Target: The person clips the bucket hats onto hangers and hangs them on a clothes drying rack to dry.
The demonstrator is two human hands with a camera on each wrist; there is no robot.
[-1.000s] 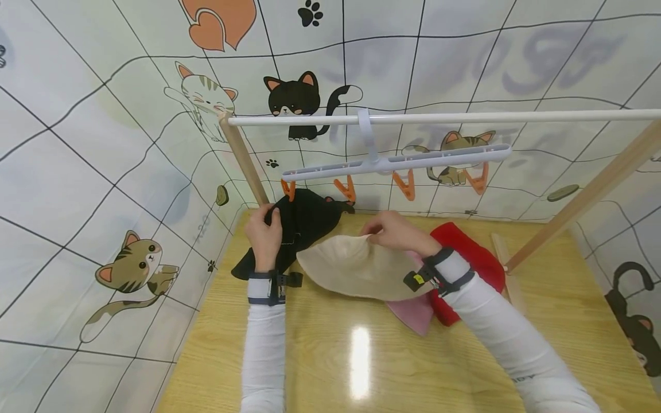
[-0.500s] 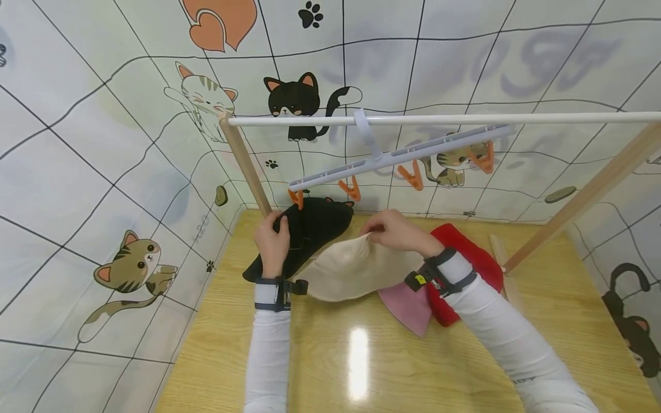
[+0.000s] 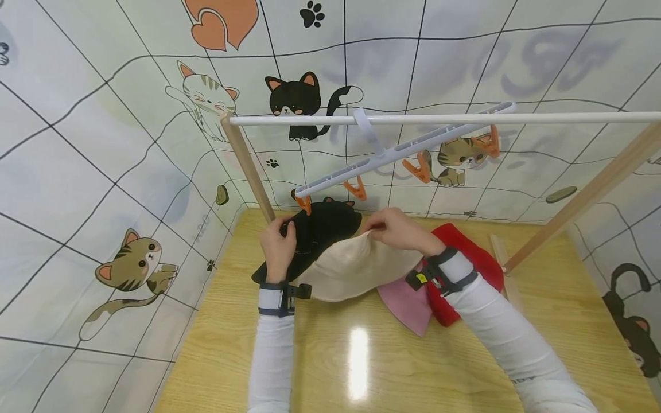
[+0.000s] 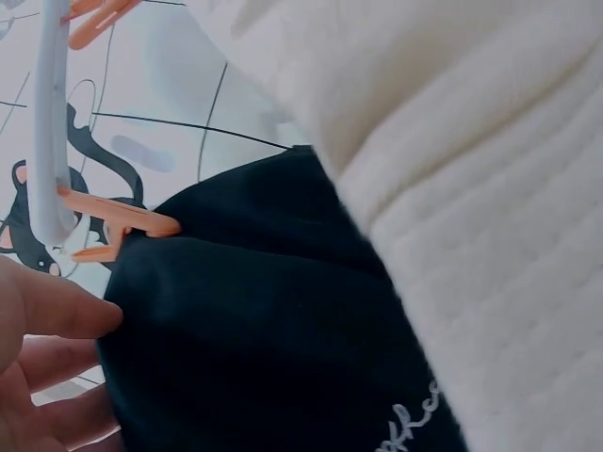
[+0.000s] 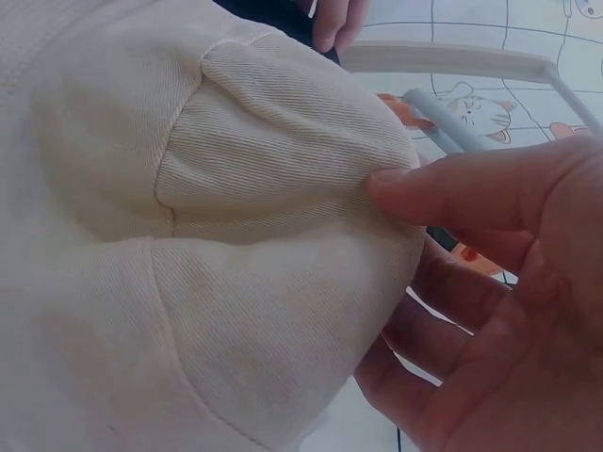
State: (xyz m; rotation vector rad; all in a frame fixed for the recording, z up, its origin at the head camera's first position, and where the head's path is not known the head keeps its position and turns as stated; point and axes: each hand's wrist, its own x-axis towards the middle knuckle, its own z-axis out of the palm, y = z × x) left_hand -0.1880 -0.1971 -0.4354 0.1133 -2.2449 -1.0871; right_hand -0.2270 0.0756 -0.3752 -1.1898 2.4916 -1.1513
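My left hand (image 3: 277,244) pinches the edge of a black bucket hat (image 3: 330,226) beside the rack's left post. At the hat's top, the leftmost orange clip (image 4: 122,221) grips the fabric, close to my fingertips (image 4: 99,315) in the left wrist view. White lettering shows lower on the black hat. My right hand (image 3: 400,229) pinches the crown of a cream bucket hat (image 3: 356,267), thumb on the near side. The cream hat overlaps part of the black one. Above both hands a pale plastic hanger (image 3: 392,154) hangs at a slant, its left end lower and nearer.
A white rod (image 3: 542,119) on wooden posts (image 3: 250,166) carries the hanger. Several orange clips hang from it, such as the right-hand clip (image 3: 488,142). A pink hat (image 3: 408,307) and a red hat (image 3: 467,252) lie on the wooden table (image 3: 330,355). Cat-patterned cloth walls enclose the table.
My left hand has shifted right with the black hat. The hanger has swivelled, its left end coming down and right while its right end rose. My right hand has barely moved.
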